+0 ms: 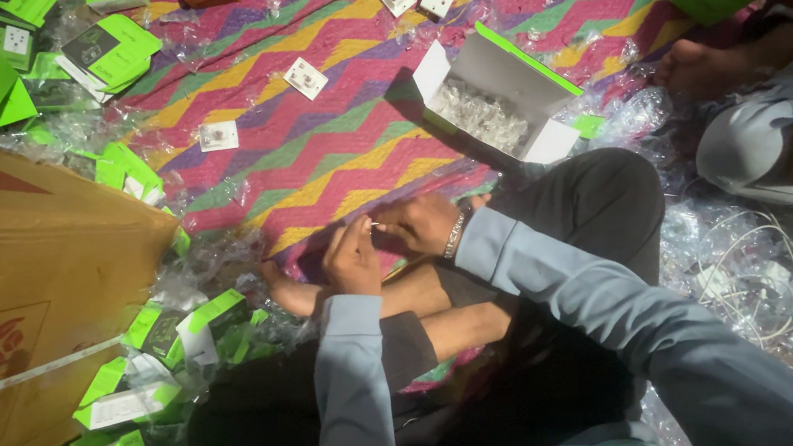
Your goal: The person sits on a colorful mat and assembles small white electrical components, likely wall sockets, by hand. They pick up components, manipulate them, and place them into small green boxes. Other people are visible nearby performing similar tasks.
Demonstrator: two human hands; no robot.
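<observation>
small part [378,226] pinched between left hand [352,257], right hand [420,224]

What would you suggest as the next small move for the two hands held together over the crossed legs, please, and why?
Probably finish with the small pale piece pinched between the left hand and right hand, then reach the right hand to the open white cardboard box with a green edge. It lies just ahead on the zigzag-patterned mat and holds clear plastic wrapping. What the piece is cannot be told.
</observation>
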